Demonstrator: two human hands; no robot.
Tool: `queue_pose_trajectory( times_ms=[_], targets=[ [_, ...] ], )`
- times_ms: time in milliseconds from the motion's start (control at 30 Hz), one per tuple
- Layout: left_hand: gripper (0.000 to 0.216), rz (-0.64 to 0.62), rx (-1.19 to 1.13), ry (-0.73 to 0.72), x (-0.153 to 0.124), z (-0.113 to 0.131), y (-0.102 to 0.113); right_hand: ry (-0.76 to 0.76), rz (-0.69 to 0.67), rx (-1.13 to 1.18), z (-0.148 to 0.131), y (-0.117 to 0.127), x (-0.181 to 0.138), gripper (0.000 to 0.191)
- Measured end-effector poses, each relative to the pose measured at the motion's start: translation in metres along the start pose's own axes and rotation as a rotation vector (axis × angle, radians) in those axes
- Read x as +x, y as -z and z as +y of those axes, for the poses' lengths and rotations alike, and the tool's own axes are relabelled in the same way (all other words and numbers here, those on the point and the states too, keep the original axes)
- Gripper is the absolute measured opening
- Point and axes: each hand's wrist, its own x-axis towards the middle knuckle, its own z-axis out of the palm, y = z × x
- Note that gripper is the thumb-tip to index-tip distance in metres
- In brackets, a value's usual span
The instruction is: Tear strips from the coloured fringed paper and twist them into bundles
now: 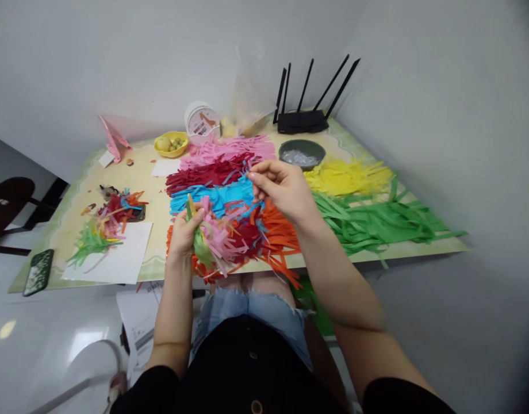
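Observation:
My left hand [183, 231] is closed around a bundle of fringed tassels [221, 240], with pink, light green, yellow and dark red strips hanging from it over the table edge. Higher and to the right, my right hand [286, 190] has thumb and forefinger pinched together; whatever is between them is too small to make out. Beneath both hands lie rows of fringed strips: pink [230, 148], dark red [204, 174], blue [223, 198] and orange [279, 227]. Yellow fringe [351, 177] and green fringe [380, 221] spread out to the right of my right hand.
Behind the fringe stand a dark bowl [322, 152] of clear plastic pieces, a black router [302, 122], a white tub [203, 123] and a yellow fruit dish [184, 150]. To the left are another multicoloured tassel bunch [111, 215], white paper [133, 256] and a phone [38, 272].

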Motion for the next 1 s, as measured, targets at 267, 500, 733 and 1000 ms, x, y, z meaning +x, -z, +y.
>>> queue_pose_trajectory(
  times_ms=[267,500,733,1000],
  targets=[
    [0.026,-0.081,0.206,-0.104,0.003,-0.017,-0.031,0.045,-0.074,0.02,-0.01,-0.013,0.004,0.045],
    [0.03,-0.158,0.297,-0.154,0.004,-0.02,-0.048,0.048,-0.087,0.058,-0.012,-0.018,0.004,0.048],
    [0.041,-0.255,0.455,-0.101,0.006,-0.02,-0.053,0.07,-0.079,0.087,-0.008,-0.018,0.004,0.048],
    [0.034,-0.251,0.365,-0.027,0.009,-0.017,-0.047,0.068,-0.036,0.158,-0.011,-0.012,0.001,0.046]
  ],
)
